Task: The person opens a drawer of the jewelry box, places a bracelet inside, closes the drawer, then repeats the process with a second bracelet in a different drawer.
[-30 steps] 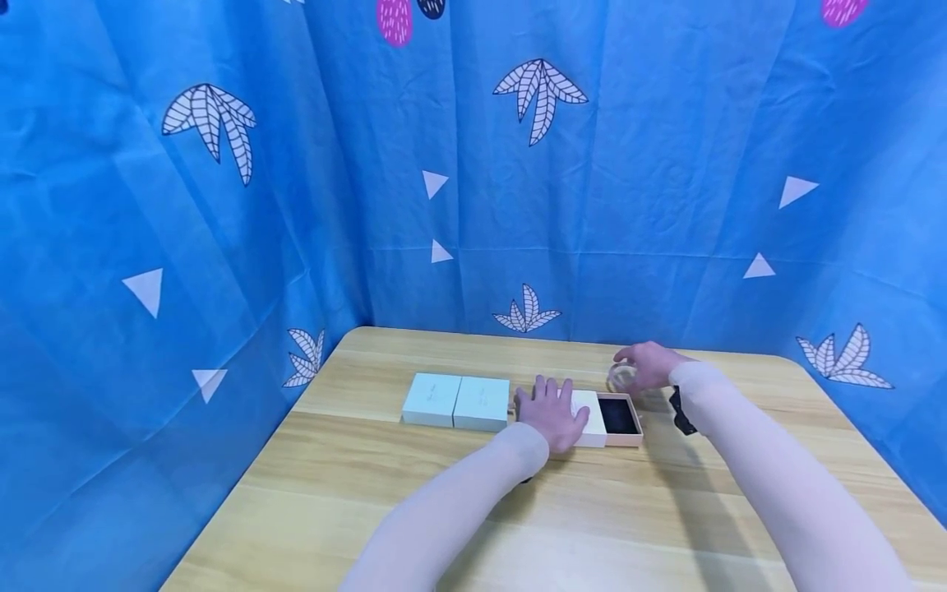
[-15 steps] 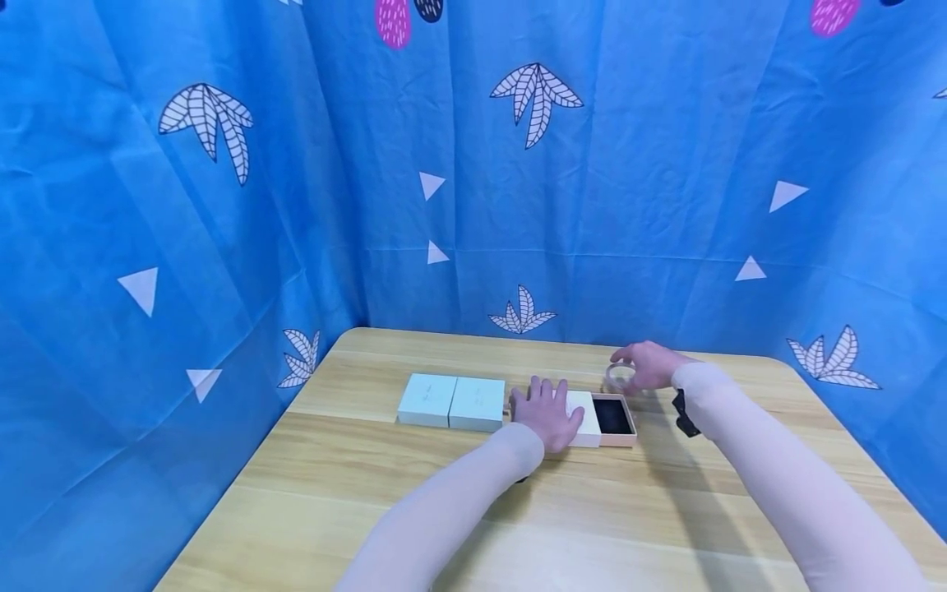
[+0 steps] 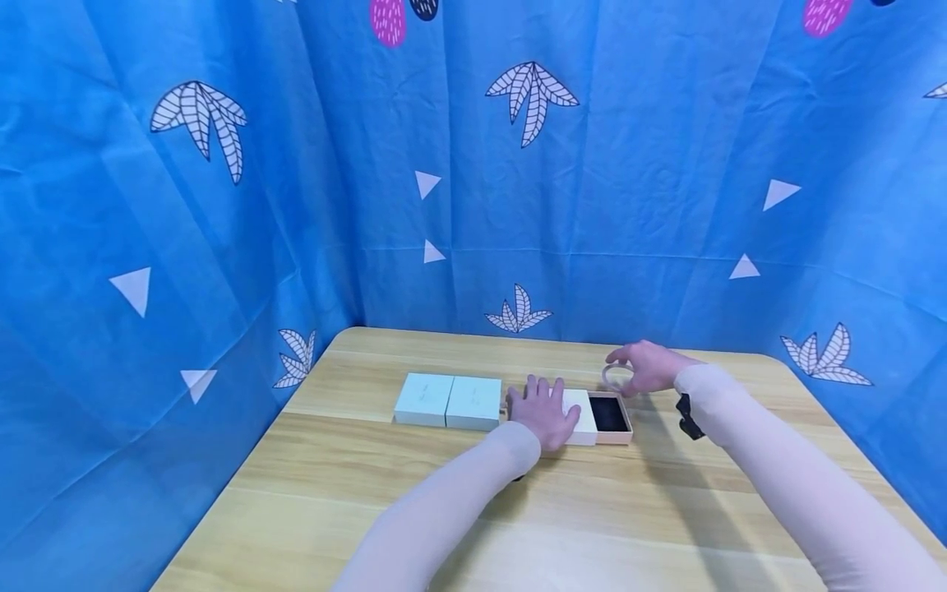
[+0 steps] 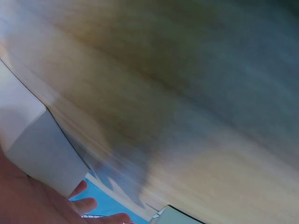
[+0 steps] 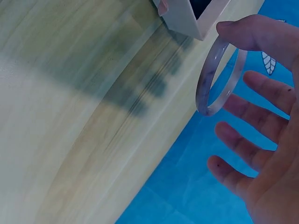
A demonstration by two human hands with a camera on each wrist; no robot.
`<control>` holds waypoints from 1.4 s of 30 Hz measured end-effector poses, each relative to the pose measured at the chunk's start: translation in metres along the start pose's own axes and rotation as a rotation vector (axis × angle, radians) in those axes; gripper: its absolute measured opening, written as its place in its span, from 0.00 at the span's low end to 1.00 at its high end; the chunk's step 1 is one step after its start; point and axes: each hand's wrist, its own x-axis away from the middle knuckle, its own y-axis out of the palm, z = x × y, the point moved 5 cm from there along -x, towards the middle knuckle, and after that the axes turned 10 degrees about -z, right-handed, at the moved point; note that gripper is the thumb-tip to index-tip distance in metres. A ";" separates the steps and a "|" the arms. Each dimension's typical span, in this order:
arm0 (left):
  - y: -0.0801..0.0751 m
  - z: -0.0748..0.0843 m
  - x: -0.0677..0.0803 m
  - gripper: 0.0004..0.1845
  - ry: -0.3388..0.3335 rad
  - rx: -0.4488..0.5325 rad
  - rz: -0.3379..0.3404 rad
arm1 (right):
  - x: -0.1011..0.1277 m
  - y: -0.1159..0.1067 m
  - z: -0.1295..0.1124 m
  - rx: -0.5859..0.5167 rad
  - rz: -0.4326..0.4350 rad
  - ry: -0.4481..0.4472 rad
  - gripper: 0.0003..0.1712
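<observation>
Fingers (image 3: 546, 389) of the left hand (image 3: 546, 413) lie flat and slightly spread on the white sleeve of the pink cardboard drawer box (image 3: 596, 418), centre of the head view. Its black-lined drawer (image 3: 609, 413) projects toward the frame's right. Just beyond, the right hand (image 3: 651, 367) pinches a translucent pale bangle (image 3: 617, 376), above and slightly behind the drawer opening. The right wrist view shows thumb and forefinger on the bangle's (image 5: 219, 77) rim, remaining fingers spread; the left wrist view shows only blur. Two pale blue square boxes (image 3: 447, 400) sit left on the wooden table (image 3: 459, 510).
</observation>
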 end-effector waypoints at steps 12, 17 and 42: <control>0.001 0.001 0.000 0.41 -0.015 -0.014 -0.006 | 0.015 -0.001 -0.019 0.037 0.005 -0.080 0.33; 0.000 0.002 0.001 0.41 -0.016 -0.023 -0.009 | 0.019 0.000 -0.023 0.064 0.026 -0.098 0.33; -0.001 0.002 0.000 0.41 -0.012 -0.019 -0.018 | 0.030 0.014 -0.036 0.105 -0.015 -0.104 0.32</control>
